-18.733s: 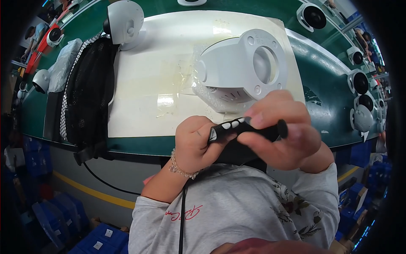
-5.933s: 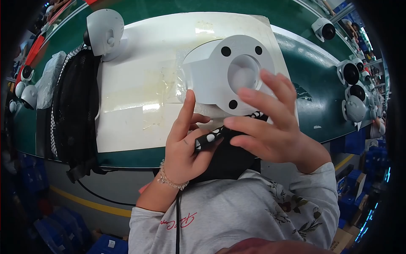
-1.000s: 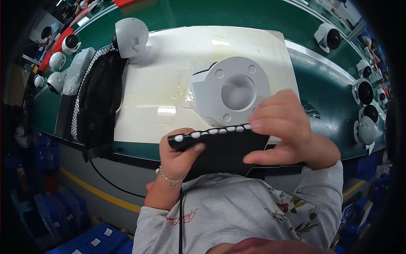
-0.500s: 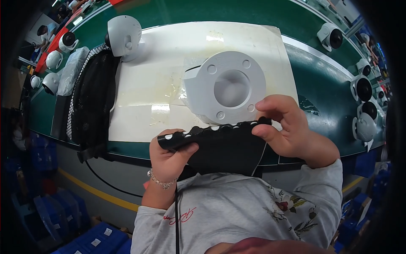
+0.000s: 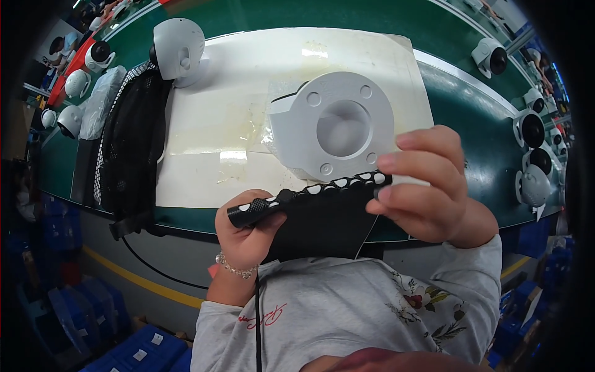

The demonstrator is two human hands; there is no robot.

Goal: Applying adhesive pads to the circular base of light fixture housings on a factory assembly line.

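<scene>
black mesh pouch (image 5: 328, 214) stretched between hands — left hand (image 5: 248, 226), right hand (image 5: 421, 186) gripping ends.

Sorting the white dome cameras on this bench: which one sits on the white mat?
The white dome camera at the white mat's far-left corner; the others sit on the green belt.

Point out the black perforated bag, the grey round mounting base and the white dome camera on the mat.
black perforated bag (image 5: 322, 223): head view, on its flat black side below the holed rim.
grey round mounting base (image 5: 338, 127): head view, on its central recess.
white dome camera (image 5: 178, 42): head view, on its rounded white shell.
</scene>
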